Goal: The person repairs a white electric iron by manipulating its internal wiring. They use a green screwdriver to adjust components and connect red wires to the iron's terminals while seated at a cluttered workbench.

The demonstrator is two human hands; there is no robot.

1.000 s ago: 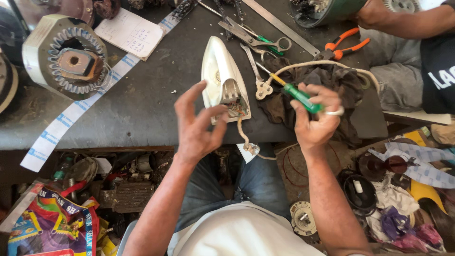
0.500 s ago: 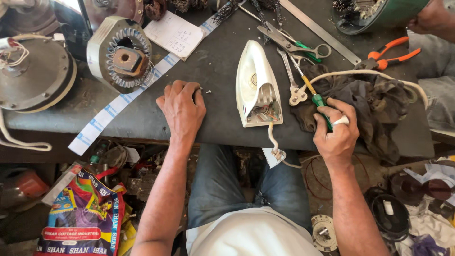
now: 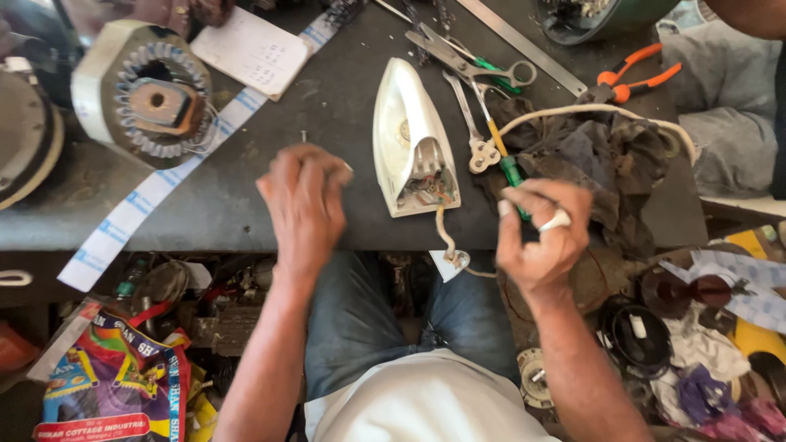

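A white clothes iron [image 3: 407,123] lies on the dark bench [image 3: 246,205], its rear end open with wires showing. My right hand [image 3: 540,237] hovers just right of that open end and grips a green-handled screwdriver [image 3: 511,170], tip pointing away from me. My left hand [image 3: 304,205] is over the bench left of the iron, blurred, fingers drawn together. I cannot tell whether it pinches anything. A small screw [image 3: 303,137] lies just beyond it. The iron's cord [image 3: 444,236] hangs off the bench edge.
A dark cloth [image 3: 598,155] with a white cable [image 3: 589,110] lies right of the iron. Scissors [image 3: 467,56], orange pliers [image 3: 643,75], a metal ruler [image 3: 524,45], a motor stator [image 3: 151,102], a paper pad [image 3: 254,51] and a tape strip [image 3: 139,205] share the bench. Another person's leg [image 3: 729,123] is at right.
My left hand has lifted from lying flat on the bench and curled its fingers together. My right hand stays near the iron's rear, still holding the screwdriver.
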